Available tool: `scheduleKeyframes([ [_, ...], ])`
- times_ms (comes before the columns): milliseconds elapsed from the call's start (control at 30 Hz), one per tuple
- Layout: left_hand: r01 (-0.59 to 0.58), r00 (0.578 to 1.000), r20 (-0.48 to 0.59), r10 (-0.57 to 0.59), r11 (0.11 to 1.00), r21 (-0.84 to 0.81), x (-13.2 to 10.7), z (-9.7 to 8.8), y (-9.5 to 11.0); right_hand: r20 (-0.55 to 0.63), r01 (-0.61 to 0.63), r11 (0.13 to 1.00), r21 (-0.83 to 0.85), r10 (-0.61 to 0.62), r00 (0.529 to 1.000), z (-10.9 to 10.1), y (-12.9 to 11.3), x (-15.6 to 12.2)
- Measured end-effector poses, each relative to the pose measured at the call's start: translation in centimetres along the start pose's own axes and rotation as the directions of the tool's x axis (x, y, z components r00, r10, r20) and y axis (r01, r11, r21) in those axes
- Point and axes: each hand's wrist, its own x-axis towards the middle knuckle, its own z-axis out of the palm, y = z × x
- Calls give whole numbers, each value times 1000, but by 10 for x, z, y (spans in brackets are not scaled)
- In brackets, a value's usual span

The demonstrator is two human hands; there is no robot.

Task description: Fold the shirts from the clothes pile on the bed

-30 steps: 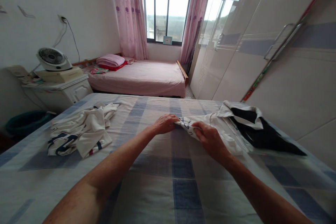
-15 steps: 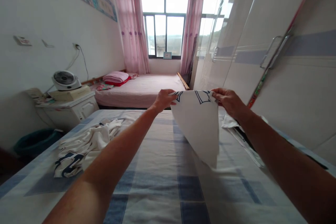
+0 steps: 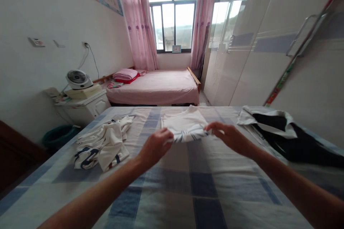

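A white shirt with dark blue print lies partly on the bed's far half, its near edge lifted a little. My left hand is closed on the left corner of that edge. The right corner is pinched between thumb and fingers of my right hand. The printed strip between the hands is slightly blurred. Left of my hands rests a crumpled white jersey with dark blue print. On the right lie black and white clothes, loosely piled.
Under everything is a blue and white checked sheet. Beyond it stands a pink bed below the window. A nightstand carries a small fan, with a green bin beside it. Glossy wardrobe doors line the right.
Both hands have lowered with the white shirt, which hung in the air before and now lies mostly on the sheet. The view has shifted, showing more of the black and white clothes.
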Motion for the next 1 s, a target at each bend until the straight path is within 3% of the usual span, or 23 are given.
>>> scheduleKeyframes([
  [67,43,962,269,-43,999,6,-42,18,-1,228,16,1000,14,-19,974,22,8,-35],
  [100,70,950,305,-69,998,9,-54,22,-1,276,15,1000,16,-19,961,28,12,-46],
  [167,108,957,270,-108,994,13,-61,23,-1,279,-32,999,-18,36,960,33,17,-56],
  [300,74,995,58,-75,997,33,-34,20,-5,87,-197,969,-147,211,974,29,23,-34],
  [400,11,1000,-12,-10,994,105,-16,32,-11,-27,-151,969,-197,149,989,36,26,-13],
  [500,-31,999,20,27,973,229,-16,52,-22,-44,-70,959,-273,61,997,57,30,-4],
  [600,20,996,75,-50,936,351,-23,63,-34,7,-71,914,-399,81,997,80,39,-5],
  [700,110,992,15,-128,901,421,-28,61,-40,71,-59,886,-461,103,992,94,50,-9],
  [767,121,993,-54,-108,903,413,-28,59,-37,71,-54,894,-446,95,993,97,56,-10],
  [833,39,998,-60,-18,928,371,-28,61,-32,33,-72,903,-423,95,995,96,59,-11],
  [933,-134,990,87,114,951,278,-30,70,-26,25,-76,897,-436,97,995,94,59,-12],
  [1000,-143,979,174,104,962,232,-32,77,-25,66,-61,881,-469,104,992,94,56,-12],
])
